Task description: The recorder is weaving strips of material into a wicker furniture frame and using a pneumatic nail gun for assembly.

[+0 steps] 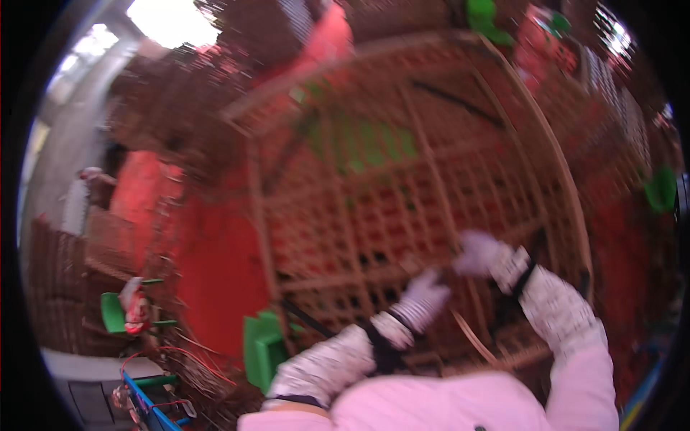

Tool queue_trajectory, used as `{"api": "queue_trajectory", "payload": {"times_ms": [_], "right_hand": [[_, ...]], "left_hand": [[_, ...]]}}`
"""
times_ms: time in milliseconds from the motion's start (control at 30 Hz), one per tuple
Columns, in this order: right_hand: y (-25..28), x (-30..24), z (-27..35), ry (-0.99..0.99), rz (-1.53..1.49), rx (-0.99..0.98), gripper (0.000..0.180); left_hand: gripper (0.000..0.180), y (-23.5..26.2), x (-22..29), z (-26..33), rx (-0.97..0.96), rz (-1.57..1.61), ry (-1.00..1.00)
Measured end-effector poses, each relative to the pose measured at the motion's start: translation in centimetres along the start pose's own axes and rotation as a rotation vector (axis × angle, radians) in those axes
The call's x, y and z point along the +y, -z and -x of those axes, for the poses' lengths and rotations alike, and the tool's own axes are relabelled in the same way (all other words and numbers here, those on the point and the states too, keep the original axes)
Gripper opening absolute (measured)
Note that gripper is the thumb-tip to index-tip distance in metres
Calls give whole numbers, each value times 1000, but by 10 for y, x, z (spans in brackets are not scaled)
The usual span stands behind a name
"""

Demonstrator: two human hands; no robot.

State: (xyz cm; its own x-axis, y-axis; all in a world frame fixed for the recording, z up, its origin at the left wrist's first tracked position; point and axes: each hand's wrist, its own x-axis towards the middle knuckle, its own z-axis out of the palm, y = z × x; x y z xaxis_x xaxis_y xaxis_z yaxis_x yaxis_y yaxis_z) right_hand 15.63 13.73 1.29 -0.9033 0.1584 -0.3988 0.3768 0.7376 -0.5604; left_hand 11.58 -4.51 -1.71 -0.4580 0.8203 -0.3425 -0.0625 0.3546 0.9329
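Note:
A large brown lattice panel of woven strips on a frame with crossbars fills the middle of the view. Over its near part is my left hand, in a pale striped glove, close to a crossbar. To the right of it and slightly farther away, my right hand, also gloved, lies near an upright bar of the panel. Motion smears the fingers of both hands, so I cannot tell what they grip. Just below them, a thin light-coloured strip slants across the panel's near side.
Green stools stand beside the panel's near left corner and farther left. Red floor shows around and through the lattice. Stacks of brown woven material line the left. A blue metal frame with a red cord is at the lower left.

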Motion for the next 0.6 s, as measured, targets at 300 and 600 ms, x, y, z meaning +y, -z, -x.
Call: {"api": "queue_trajectory", "payload": {"times_ms": [300, 600], "right_hand": [[24, 5, 3, -249, -329, -363, 48], [36, 4, -14, -385, -295, -549, 37]], "left_hand": [[46, -48, -23, -2, -78, 604, -98], [41, -37, 13, -18, -32, 201, 179]]}}
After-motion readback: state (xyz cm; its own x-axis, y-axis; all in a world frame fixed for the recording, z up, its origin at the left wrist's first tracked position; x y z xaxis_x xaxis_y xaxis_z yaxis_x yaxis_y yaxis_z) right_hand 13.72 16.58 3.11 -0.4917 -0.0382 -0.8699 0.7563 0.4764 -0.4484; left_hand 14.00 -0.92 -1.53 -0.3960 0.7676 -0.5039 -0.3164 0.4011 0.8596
